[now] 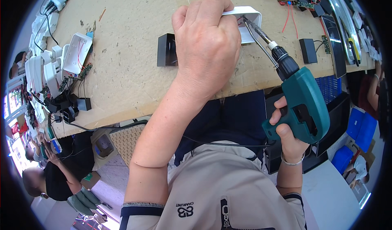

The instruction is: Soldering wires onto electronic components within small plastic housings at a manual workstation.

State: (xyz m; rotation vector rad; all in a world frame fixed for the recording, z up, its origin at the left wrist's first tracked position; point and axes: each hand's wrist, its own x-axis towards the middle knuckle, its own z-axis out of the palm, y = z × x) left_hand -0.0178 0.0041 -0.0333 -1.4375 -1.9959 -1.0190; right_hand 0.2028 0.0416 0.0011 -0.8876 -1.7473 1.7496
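My left hand (208, 46) is closed round a white plastic casing (255, 17) at the far middle of the bench, its fingers hiding much of it. In my right hand (292, 140) is a green pistol-shaped soldering gun (304, 101), gripped by the handle. The gun's metal tip and a thin curved tube reach into the casing's open side, where thin wires show. Whether the tip touches them I cannot tell. A small black box (165, 50) stands on the bench beside my left hand, partly covered by it.
On the left lie an open white casing (77, 52), piled white housings (36, 72) and circuit boards with wires. At the right are a black box (308, 51), a circuit board (296, 4) and a yellow-handled tool (353, 50). A black cord (228, 144) crosses my lap. Other people sit nearby.
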